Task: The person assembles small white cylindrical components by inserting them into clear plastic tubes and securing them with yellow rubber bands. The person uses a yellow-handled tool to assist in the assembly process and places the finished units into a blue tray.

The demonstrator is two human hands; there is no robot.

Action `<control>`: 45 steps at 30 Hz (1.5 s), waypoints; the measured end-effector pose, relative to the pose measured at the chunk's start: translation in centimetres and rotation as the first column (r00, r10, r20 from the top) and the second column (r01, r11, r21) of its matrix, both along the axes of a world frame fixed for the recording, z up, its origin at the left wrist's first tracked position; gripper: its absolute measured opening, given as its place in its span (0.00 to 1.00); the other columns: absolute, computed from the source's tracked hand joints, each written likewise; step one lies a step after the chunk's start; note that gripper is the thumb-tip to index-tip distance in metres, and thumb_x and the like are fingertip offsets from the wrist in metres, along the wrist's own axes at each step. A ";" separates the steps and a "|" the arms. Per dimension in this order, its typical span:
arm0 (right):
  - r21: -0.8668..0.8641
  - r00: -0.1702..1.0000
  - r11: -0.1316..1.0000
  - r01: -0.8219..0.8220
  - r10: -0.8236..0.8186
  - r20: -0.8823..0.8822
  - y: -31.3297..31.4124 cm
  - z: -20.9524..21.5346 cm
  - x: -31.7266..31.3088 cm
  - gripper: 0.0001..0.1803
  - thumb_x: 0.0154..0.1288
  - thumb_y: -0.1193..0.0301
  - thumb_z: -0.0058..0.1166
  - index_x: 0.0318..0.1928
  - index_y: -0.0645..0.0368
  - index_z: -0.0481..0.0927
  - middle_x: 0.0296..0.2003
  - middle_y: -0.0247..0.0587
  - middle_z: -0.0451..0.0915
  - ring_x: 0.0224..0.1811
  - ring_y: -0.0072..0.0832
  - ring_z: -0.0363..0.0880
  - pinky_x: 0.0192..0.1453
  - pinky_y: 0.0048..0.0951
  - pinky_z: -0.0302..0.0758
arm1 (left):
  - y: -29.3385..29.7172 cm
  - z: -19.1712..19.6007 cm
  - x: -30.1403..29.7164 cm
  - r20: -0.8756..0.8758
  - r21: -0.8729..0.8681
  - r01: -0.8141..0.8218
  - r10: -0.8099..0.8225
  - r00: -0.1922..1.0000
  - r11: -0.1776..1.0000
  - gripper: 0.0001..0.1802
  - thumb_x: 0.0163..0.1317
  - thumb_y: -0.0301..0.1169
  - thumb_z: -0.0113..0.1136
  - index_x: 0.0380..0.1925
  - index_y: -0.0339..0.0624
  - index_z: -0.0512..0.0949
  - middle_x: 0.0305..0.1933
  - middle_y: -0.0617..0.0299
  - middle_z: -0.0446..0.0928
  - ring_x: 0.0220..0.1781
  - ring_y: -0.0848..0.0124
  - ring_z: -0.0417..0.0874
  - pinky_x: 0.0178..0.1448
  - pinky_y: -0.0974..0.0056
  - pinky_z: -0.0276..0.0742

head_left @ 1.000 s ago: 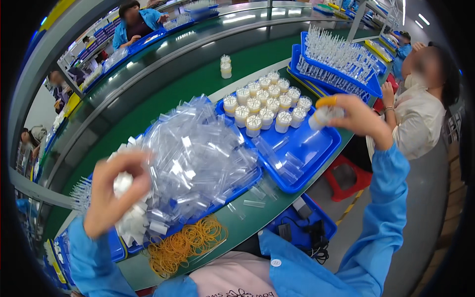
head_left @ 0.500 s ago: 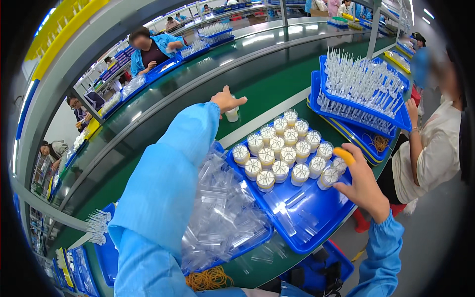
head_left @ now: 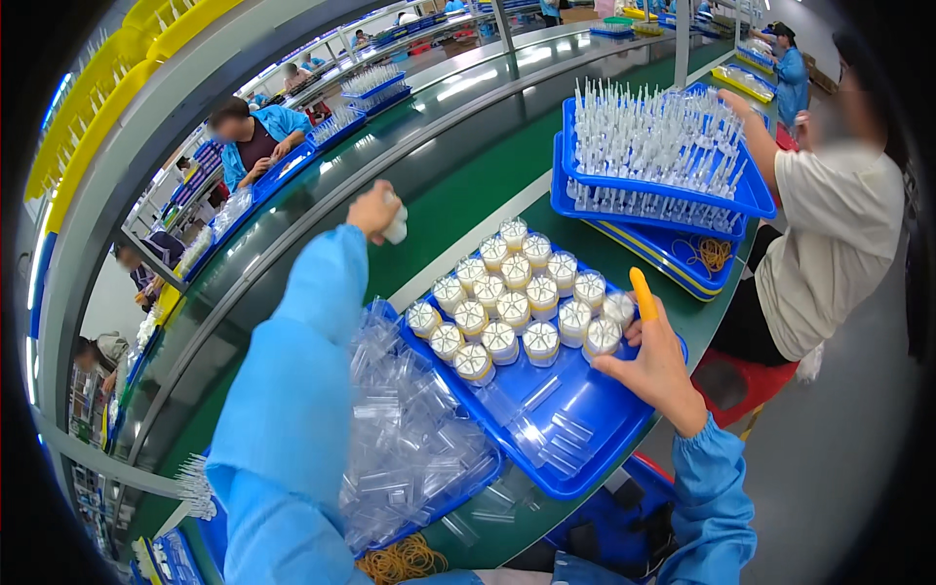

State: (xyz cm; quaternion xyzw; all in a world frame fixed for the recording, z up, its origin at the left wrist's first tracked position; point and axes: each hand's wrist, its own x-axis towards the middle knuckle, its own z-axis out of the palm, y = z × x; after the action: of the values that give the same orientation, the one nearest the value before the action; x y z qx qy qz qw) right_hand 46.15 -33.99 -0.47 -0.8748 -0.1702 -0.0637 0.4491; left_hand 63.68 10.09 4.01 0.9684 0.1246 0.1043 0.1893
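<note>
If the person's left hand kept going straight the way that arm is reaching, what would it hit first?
The left hand, gripping a small white bundle, points up and away over the green belt. Next in that line seems to be the grey metal rail beyond the belt, though depth is hard to judge.

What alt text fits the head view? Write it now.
The left hand grips a small white cylinder over the green conveyor belt, while the right hand rests by white round capped bundles on a blue plastic tray.

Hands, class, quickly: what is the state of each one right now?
Left hand: closed around a small white bundle.
Right hand: open, resting at the blue tray, orange-covered fingertip raised.
</note>
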 end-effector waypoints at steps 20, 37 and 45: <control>0.448 0.998 0.891 -0.069 0.063 0.028 -3.2 0.2 -7.0 0.43 0.49 0.78 0.63 0.67 0.56 0.59 0.54 0.43 0.67 0.35 0.21 0.72 0.36 0.21 0.74 | -28.5 2.3 -21.3 -0.253 0.203 0.820 -0.781 0.572 0.535 0.21 0.58 0.39 0.56 0.48 0.40 0.68 0.36 0.45 0.78 0.39 0.47 0.80 0.42 0.48 0.75; 0.054 0.952 0.989 -0.135 0.114 0.285 1.2 -0.7 -8.7 0.10 0.56 0.74 0.57 0.40 0.59 0.81 0.32 0.46 0.79 0.34 0.39 0.80 0.39 0.36 0.75 | -21.0 5.6 -23.6 0.042 0.211 0.709 -0.731 0.681 0.673 0.17 0.41 0.35 0.72 0.32 0.46 0.79 0.39 0.52 0.71 0.43 0.53 0.76 0.46 0.56 0.72; -0.389 0.924 0.918 -0.075 0.211 0.318 6.7 -0.2 -8.6 0.06 0.58 0.75 0.49 0.28 0.63 0.80 0.34 0.47 0.78 0.39 0.42 0.76 0.38 0.41 0.73 | -21.0 0.5 -22.6 0.015 0.430 0.697 -0.777 0.630 0.574 0.24 0.39 0.31 0.72 0.37 0.44 0.72 0.39 0.54 0.70 0.45 0.55 0.73 0.47 0.56 0.70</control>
State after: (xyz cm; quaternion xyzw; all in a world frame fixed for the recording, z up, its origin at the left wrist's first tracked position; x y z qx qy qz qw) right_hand 37.54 -27.28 -0.68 -0.9026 -0.3215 -0.1532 0.2419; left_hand 41.07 -10.94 4.51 0.9319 -0.3348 0.1356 0.0334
